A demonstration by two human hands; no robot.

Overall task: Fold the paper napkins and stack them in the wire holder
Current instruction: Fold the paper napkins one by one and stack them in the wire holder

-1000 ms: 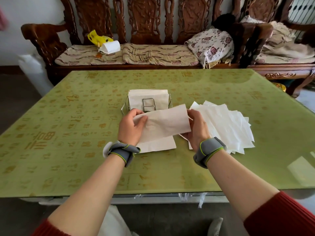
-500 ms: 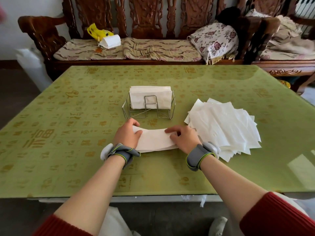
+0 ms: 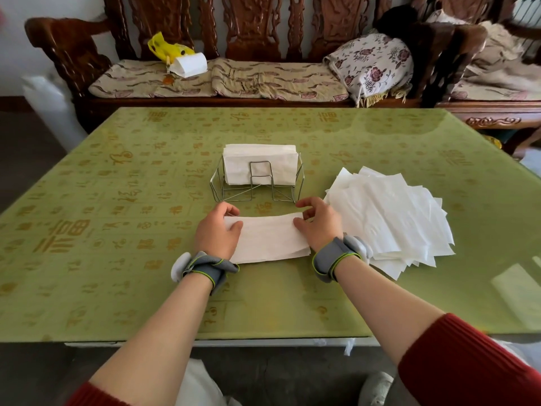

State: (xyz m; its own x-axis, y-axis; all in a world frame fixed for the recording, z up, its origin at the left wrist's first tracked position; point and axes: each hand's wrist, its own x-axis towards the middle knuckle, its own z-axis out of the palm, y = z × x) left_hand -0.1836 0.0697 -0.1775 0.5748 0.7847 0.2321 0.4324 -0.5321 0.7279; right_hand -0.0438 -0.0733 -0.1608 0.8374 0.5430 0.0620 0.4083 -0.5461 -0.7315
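A white paper napkin (image 3: 268,238), folded into a long strip, lies flat on the green table (image 3: 117,230) in front of me. My left hand (image 3: 216,234) pinches its left end between thumb and fingers. At the strip's right end, my right hand (image 3: 319,225) does the same. Just behind the strip stands the wire holder (image 3: 257,186), with several folded napkins (image 3: 259,164) upright in it. A loose pile of unfolded white napkins (image 3: 392,218) lies to the right, touching my right wrist.
A carved wooden bench (image 3: 257,33) with patterned cushions runs behind the table's far edge, carrying a yellow bag (image 3: 167,48) and a floral pillow (image 3: 371,63). The table's near edge runs below my forearms. A white bag (image 3: 49,106) stands at the left.
The napkin's lifted half came down onto the table, making a flat strip. Both hands went from pressing it to pinching its two ends.
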